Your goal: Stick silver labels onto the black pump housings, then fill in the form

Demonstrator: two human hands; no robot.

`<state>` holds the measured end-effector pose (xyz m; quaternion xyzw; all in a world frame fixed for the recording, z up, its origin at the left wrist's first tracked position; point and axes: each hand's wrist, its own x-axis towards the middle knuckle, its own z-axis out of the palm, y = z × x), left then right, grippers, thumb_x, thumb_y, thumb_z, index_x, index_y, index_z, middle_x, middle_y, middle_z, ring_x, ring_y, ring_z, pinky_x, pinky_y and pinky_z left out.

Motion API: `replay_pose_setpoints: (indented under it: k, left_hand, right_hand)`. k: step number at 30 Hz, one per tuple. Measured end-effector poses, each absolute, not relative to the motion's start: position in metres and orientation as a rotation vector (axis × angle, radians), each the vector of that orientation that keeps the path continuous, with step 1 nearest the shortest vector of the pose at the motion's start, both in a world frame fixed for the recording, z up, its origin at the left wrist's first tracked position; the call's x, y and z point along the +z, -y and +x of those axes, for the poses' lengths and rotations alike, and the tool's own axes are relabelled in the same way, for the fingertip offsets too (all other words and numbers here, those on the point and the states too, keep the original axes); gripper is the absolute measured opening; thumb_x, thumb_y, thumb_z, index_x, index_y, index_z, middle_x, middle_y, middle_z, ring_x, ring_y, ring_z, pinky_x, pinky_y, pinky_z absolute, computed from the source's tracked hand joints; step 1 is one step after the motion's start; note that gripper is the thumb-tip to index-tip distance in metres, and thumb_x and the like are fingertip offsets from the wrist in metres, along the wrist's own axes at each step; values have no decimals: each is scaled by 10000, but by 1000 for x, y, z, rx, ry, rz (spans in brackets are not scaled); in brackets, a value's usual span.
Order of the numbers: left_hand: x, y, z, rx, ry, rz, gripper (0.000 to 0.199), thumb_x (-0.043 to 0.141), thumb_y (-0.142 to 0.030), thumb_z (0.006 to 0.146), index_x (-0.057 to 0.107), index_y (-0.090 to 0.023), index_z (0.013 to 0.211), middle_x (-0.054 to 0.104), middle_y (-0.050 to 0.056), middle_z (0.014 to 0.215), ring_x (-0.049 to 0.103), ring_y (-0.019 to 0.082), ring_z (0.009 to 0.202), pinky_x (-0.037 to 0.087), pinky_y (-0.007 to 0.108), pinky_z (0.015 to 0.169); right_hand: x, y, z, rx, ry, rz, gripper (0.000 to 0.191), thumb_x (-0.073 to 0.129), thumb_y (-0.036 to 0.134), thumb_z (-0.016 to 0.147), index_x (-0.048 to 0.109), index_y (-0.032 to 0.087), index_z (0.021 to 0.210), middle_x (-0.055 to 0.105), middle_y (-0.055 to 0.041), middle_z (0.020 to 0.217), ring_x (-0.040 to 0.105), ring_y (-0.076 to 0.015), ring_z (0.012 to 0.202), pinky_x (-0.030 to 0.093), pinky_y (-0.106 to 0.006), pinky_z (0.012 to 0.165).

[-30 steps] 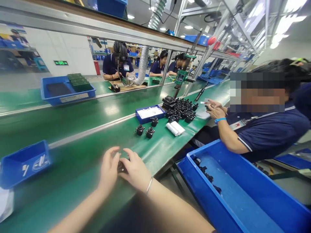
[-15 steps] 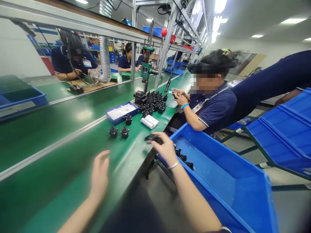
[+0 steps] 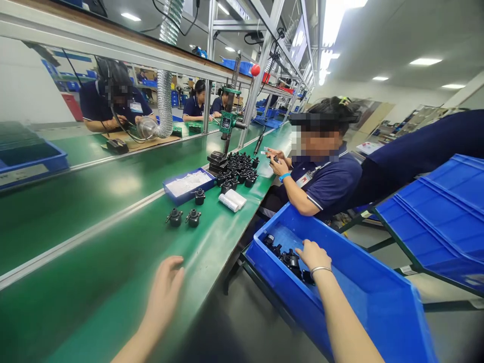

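Observation:
My left hand [image 3: 166, 290] hovers, slightly blurred, over the near part of the green tabletop [image 3: 124, 262], fingers apart and holding nothing. Inside the blue bin [image 3: 381, 259], my right hand [image 3: 315, 254] has loosely bent fingers beside a black fitting [image 3: 291, 259]; no firm grip shows. More black fittings lie along the bin's left side, one partly hidden below my right hand. Three fittings stand apart on the tabletop, one of them here [image 3: 193, 218]. Beyond them is a dense pile of black fittings [image 3: 242, 169].
A blue box of white pieces [image 3: 189, 185] and white rolls [image 3: 232, 200] sit near a green press [image 3: 229, 121]. A co-worker [image 3: 325, 166] sits beyond the bin, at the right. Another blue bin [image 3: 438, 217] is tilted at the right. A metal rail [image 3: 86, 234] runs along the tabletop.
My right hand has moved right and down from the table edge into the bin; the black part is no longer clearly in its grasp. My left hand has shifted slightly right and down, still open.

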<state>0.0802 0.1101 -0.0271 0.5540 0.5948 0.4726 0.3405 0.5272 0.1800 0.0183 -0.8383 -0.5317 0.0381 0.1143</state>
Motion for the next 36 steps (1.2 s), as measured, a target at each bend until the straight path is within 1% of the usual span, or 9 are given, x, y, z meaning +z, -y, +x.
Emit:
replay_pose_setpoints:
  k: [3, 6, 8, 12, 16, 22, 28, 31, 36]
  left_hand:
    - [-27, -110, 80, 1209, -1547, 1426, 348, 496, -494, 878, 591, -242, 1098, 573, 90, 1218, 549, 279, 1126, 452, 454, 955]
    - [-25, -110, 80, 1205, -1545, 1401, 358, 499, -505, 864, 597, -236, 1078, 576, 94, 1204, 554, 280, 1111, 451, 459, 956]
    - [-24, -111, 80, 1202, -1545, 1376, 368, 500, -512, 853, 599, -231, 1070, 580, 98, 1190, 553, 284, 1110, 449, 464, 958]
    - [-22, -112, 78, 1189, -1527, 1345, 372, 494, -510, 848, 596, -218, 1055, 584, 108, 1165, 549, 287, 1111, 440, 474, 966]
    - [-21, -112, 77, 1193, -1457, 1346, 337, 488, -482, 864, 593, -213, 1038, 588, 107, 1129, 559, 275, 1087, 450, 458, 950]
    - [-18, -107, 81, 1185, -1355, 1313, 315, 508, -424, 899, 523, -235, 1150, 540, 108, 1228, 579, 245, 1074, 450, 435, 952]
    - [4, -106, 86, 1313, -1114, 1206, 657, 635, -401, 851, 299, -276, 1402, 364, 131, 1477, 366, 269, 1372, 331, 442, 1109]
    - [22, -108, 81, 1354, -955, 1056, 720, 662, -434, 829, 280, -243, 1408, 477, 142, 1378, 489, 264, 1263, 379, 431, 1068]
    - [37, -101, 61, 1389, -1104, 847, 558, 736, -396, 770, 492, -196, 1230, 630, 92, 1136, 610, 213, 990, 487, 345, 872]
  right_hand:
    - [34, -210, 473, 42, 1844, -2141, 311, 548, 316, 882, 636, 156, 1133, 652, -197, 1152, 598, -324, 1115, 433, -463, 954]
    - [38, -249, 405, 42, 2057, -1832, 510, 612, 379, 854, 508, 206, 1323, 558, -124, 1342, 493, -270, 1251, 386, -382, 1033]
    - [33, -276, 365, 32, 2076, -1739, 607, 663, 321, 814, 455, 184, 1367, 508, -144, 1392, 442, -291, 1286, 369, -407, 1037]
    - [22, -312, 326, 80, 1995, -1674, 371, 626, 121, 779, 607, 120, 1150, 642, -192, 1152, 533, -342, 1147, 366, -491, 987]
    - [24, -305, 334, 213, 1866, -1566, 222, 590, 171, 810, 662, 147, 1019, 695, -136, 1021, 609, -304, 1006, 418, -460, 936]
    - [52, -234, 347, 558, 1694, -1327, 360, 543, 405, 908, 595, 171, 1176, 690, -106, 1142, 654, -248, 990, 507, -383, 869]
    - [69, -179, 301, 1414, 1324, -955, 352, 731, 322, 816, 631, 210, 1135, 711, -78, 1094, 656, -242, 994, 503, -384, 904]
    - [66, -165, 271, 1600, 1331, -886, 486, 771, 274, 784, 569, 261, 1225, 705, -45, 1091, 654, -213, 995, 509, -354, 894]
    - [59, -150, 230, 1812, 1338, -751, 658, 734, 308, 812, 406, 301, 1382, 677, -53, 1139, 661, -220, 990, 521, -368, 863]
